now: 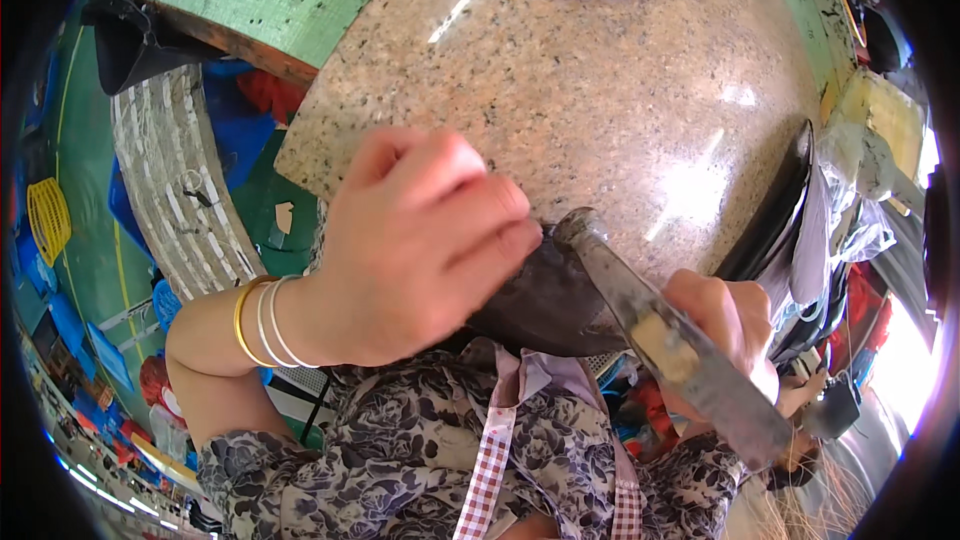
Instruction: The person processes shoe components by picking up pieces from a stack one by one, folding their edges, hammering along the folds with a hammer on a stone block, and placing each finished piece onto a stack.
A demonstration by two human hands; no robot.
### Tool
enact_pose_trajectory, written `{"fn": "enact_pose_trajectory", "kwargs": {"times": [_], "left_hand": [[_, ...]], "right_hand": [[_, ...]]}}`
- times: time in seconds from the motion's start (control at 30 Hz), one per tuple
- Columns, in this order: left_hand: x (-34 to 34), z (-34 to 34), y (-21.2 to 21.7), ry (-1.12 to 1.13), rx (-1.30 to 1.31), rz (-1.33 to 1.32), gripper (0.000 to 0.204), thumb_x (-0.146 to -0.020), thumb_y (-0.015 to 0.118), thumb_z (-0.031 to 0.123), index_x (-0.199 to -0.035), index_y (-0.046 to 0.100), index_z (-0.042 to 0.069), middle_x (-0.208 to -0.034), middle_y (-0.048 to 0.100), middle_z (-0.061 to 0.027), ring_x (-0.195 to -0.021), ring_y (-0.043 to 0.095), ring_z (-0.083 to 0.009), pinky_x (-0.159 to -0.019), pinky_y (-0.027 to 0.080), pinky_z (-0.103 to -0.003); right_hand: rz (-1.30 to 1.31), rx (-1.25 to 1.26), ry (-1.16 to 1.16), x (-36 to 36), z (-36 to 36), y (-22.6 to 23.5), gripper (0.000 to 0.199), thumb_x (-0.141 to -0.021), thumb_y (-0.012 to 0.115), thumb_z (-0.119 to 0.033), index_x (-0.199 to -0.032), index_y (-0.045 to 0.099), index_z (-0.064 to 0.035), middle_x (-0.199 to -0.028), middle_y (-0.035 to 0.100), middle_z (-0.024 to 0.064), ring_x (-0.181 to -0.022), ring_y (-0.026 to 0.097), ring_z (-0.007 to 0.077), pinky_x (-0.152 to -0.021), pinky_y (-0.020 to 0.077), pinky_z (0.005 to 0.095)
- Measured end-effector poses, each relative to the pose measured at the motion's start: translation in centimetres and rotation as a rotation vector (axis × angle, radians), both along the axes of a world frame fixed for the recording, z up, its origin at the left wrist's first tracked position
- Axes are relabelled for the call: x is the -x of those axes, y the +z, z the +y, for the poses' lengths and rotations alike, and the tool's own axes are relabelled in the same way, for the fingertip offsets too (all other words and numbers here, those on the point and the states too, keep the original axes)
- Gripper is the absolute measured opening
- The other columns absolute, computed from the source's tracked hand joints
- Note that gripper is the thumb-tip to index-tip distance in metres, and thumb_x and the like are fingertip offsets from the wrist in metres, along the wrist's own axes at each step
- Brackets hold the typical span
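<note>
Evidently, left hand [425, 245] curled, its hold unclear; right hand [728, 325] tight around a hammer [625, 290].

A glossy speckled worktop [600, 90] overlooks green floor [90, 175].

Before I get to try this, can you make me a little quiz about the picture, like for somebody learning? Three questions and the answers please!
1. Pick one. What does the right grip hold?
A) scissors
B) a hammer
C) a brush

2. True or false? The gold bangle is on the right wrist.

3. Fill in the gap: the slotted basket at the far left of the picture is ____.

Key:
1. B, a hammer.
2. False; the gold bangle is on the left wrist.
3. Yellow.
</note>
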State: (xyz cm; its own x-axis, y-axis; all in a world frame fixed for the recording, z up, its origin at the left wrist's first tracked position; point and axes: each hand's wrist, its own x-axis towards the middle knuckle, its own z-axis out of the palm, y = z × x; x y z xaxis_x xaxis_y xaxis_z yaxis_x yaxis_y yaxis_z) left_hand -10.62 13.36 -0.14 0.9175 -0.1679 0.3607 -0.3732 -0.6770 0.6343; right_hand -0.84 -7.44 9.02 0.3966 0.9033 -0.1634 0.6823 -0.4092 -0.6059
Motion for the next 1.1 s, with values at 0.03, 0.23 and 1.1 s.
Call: {"fn": "enact_pose_trajectory", "kwargs": {"times": [0.03, 0.23, 1.1], "left_hand": [[0.3, -0.4, 0.4, -0.009, -0.093, -0.061, 0.035, -0.057, 0.077, 0.018, -0.089, 0.069, 0.009, -0.083, 0.058, 0.002, -0.071, 0.046, -0.0189, -0.064, 0.038, -0.034], [1.2, -0.8, -0.8, 0.12, -0.107, -0.137, 0.033, -0.051, 0.075, 0.017, -0.082, 0.07, 0.007, -0.082, 0.059, 0.0016, -0.072, 0.044, -0.0194, -0.063, 0.037, -0.035], [-10.0, -8.6, 4.8, -0.564, 0.234, -0.594, 0.017, -0.067, 0.071, 0.016, -0.08, 0.06, 0.013, -0.068, 0.045, 0.0004, -0.06, 0.047, -0.0152, -0.041, 0.036, -0.027]], "right_hand": [[0.002, 0.001, 0.002, 0.1, 0.2, 0.2, 0.017, -0.072, 0.065, -0.005, -0.083, 0.052, 0.0001, -0.06, 0.05, 0.0088, -0.047, 0.056, 0.0229, -0.04, 0.0418, 0.0321], [0.057, 0.01, 0.029, -0.1, -0.3, -1.1, 0.018, -0.073, 0.065, -0.005, -0.083, 0.051, 0.001, -0.061, 0.051, 0.0096, -0.047, 0.055, 0.0223, -0.04, 0.0417, 0.032], [-0.452, -0.935, -1.12, 3.9, -12.5, 3.7, 0.023, -0.09, 0.052, -0.017, -0.075, 0.055, 0.0004, -0.064, 0.05, 0.0043, -0.049, 0.041, 0.0071, -0.047, 0.0319, 0.0207]]}}
